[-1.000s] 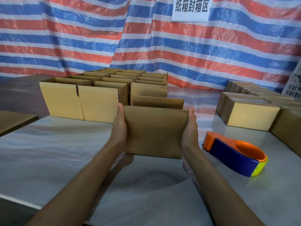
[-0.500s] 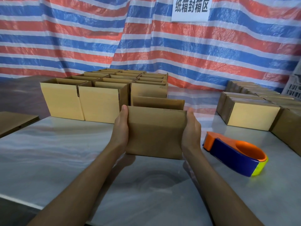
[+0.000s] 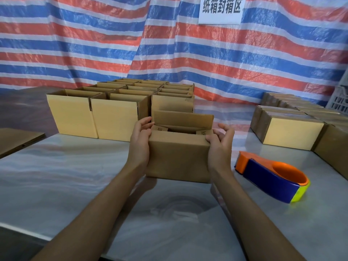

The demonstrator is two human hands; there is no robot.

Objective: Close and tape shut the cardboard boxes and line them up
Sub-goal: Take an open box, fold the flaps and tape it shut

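Brown cardboard box (image 3: 179, 157) sits at the middle of the grey-white marbled table (image 3: 75, 185), towards its near side, held at both ends. I cannot tell whether its base rests on the surface or hangs just above it. Its top is open: the 2 short end flaps are folded inward and the far long flap stands upright.

The left hand (image 3: 140, 146) grips the left end, with its thumb on the near face and its fingers curled over the top edge at the left flap. The right hand (image 3: 219, 146) holds the right end, with its thumb hooked on the near top corner and its fingers loosely curved above that end.

Just right of the box, apart from it, an orange and dark blue tape dispenser with a yellow-green tip (image 3: 271, 178) lies on the table.

At the left edge is a flat brown cardboard sheet (image 3: 17, 140). Behind the held box, a block of open-topped pale cardboard boxes (image 3: 116, 117) stands in tight rows. On the right, closed cardboard boxes (image 3: 290, 132) are lined up towards the back, with a white plastic crate (image 3: 339, 102) beyond them.

A red, blue and white striped tarpaulin (image 3: 94, 44) forms the backdrop, and a white printed sign (image 3: 220, 10) is fixed on it.
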